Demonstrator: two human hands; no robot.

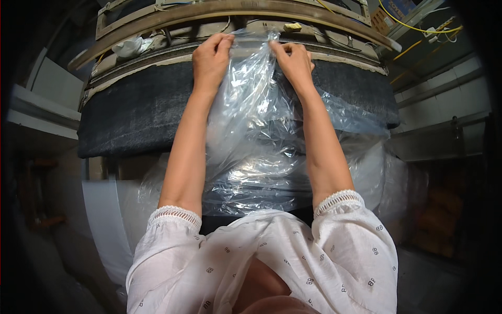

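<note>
A clear plastic bag [251, 89] stretches away from my body, its far end spread between my two hands. My left hand [212, 57] pinches the left corner of that end, fingers closed. With thumb and fingers together, my right hand [294, 62] grips the right corner. The far edge of the plastic lies over the long metal bar [178, 51] of a bench-like machine. More crumpled clear film [266, 172] hangs over the near side toward my waist and spreads to the right.
Dark cloth padding [130, 110] covers the machine's near side. A long brown beam [209, 17] crosses behind my hands. Crumpled white plastic [130, 47] and a small yellow piece [293, 26] lie behind the bar. Yellow cable [418, 29] hangs at the far right, near cardboard boxes [384, 23].
</note>
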